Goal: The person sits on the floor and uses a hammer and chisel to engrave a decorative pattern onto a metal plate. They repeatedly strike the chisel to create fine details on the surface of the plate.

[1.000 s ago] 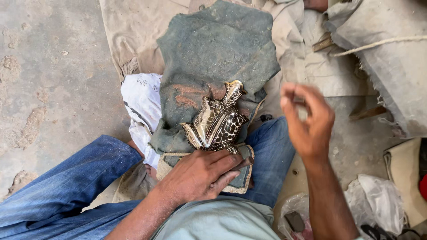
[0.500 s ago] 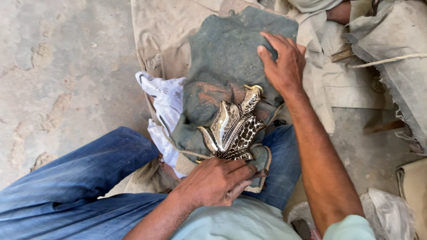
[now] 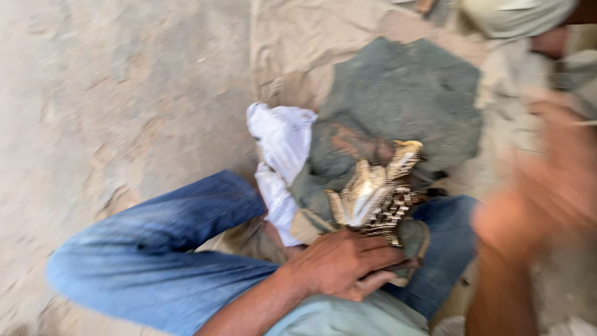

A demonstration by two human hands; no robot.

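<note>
A patterned black, white and gold shoe (image 3: 373, 199) lies between my knees, on the near edge of a flat grey-green stone slab (image 3: 404, 106). My left hand (image 3: 342, 264) presses down on the shoe's near end and grips it. At the right of the view my right hand (image 3: 547, 186) is a blur in mid-air, well apart from the shoe; what it holds, if anything, is too smeared to tell. A crumpled white cloth (image 3: 283, 162) lies beside the slab on its left.
I sit on a bare concrete floor (image 3: 112, 106) with my blue-jeaned legs (image 3: 161, 255) spread around the work. A beige sack cloth (image 3: 292, 43) lies under the slab. Grey-green fabric (image 3: 516, 15) shows at the top right corner.
My right hand went from mid-air at the right to the slab's far edge, then swung back to the right. My left hand stayed on the shoe. The view shifted and blurred.
</note>
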